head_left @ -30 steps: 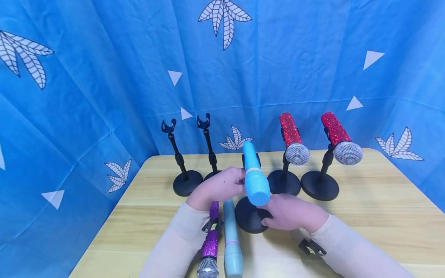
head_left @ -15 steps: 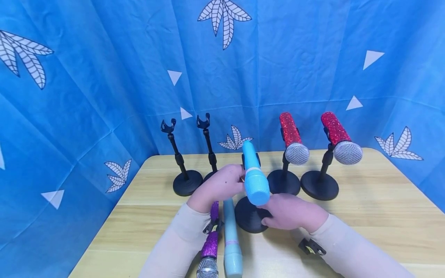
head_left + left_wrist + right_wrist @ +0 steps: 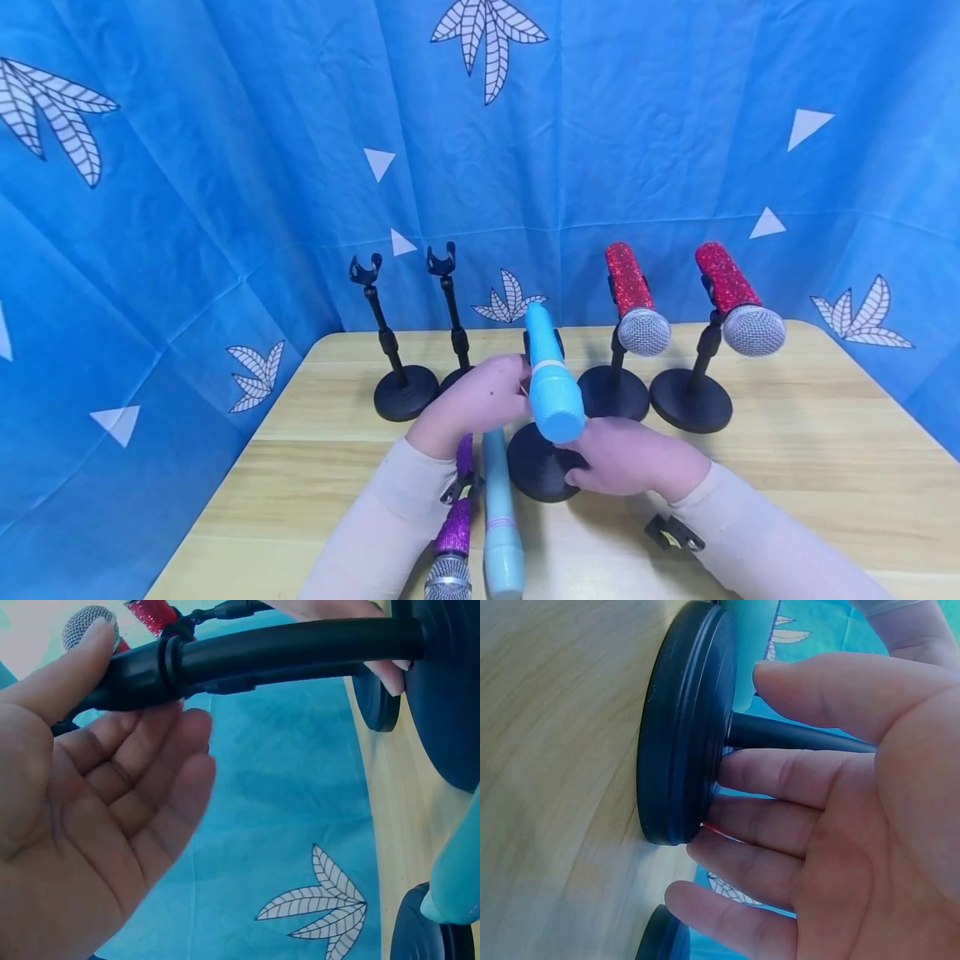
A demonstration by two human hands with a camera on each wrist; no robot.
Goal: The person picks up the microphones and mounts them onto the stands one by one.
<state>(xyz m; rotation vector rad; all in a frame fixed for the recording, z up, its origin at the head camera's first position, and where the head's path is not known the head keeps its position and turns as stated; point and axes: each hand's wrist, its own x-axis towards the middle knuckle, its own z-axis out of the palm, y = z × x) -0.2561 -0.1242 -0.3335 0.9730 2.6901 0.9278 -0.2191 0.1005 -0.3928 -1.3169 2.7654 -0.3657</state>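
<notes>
A bright blue microphone (image 3: 555, 400) sits tilted, head toward me, in the clip of the middle black microphone stand (image 3: 536, 471). My left hand (image 3: 483, 396) pinches the upper part of that stand's pole (image 3: 142, 675) between thumb and fingers. Close to the round base (image 3: 682, 727), my right hand (image 3: 832, 825) has its fingers fairly straight, with fingertips touching the base. Below my left wrist lie a purple glitter microphone (image 3: 453, 529), partly covered by the sleeve, and a pale blue microphone (image 3: 501, 525).
Two red glitter microphones (image 3: 628, 283) (image 3: 731, 283) rest on stands at the right. Toward the left stand two bare stands (image 3: 405, 392) (image 3: 452, 317), one base partly behind my left hand. A blue patterned curtain (image 3: 645, 150) hangs behind the wooden table (image 3: 810, 467).
</notes>
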